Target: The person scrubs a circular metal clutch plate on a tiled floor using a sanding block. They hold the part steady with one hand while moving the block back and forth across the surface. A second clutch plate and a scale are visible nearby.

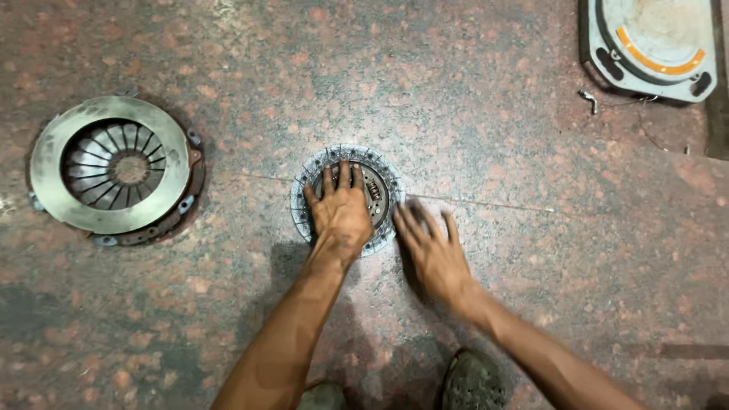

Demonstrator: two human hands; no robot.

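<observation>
- The clutch disc [346, 200], a round grey plate with a toothed rim and springs near its hub, lies flat on the speckled stone floor [471, 99] at the middle of the scene.
- The left hand [341, 209] rests palm down on top of the disc with its fingers spread and pointing far; its grip is wide open, pressed flat rather than closed around anything.
- The right hand [431, 247] lies just right of the disc, palm down on the floor, fingers stretched out and reaching toward the disc's right edge; its grip is open too and holds nothing. Whether its fingertips touch the rim I cannot tell.
- A clutch pressure plate [114, 171], a larger metal ring with radial fingers at its centre, sits on the floor well apart to the left.
- A grey plate with an orange arc [651, 45] lies at the far right corner.
- Two shoes [471, 380] show at the near edge.
</observation>
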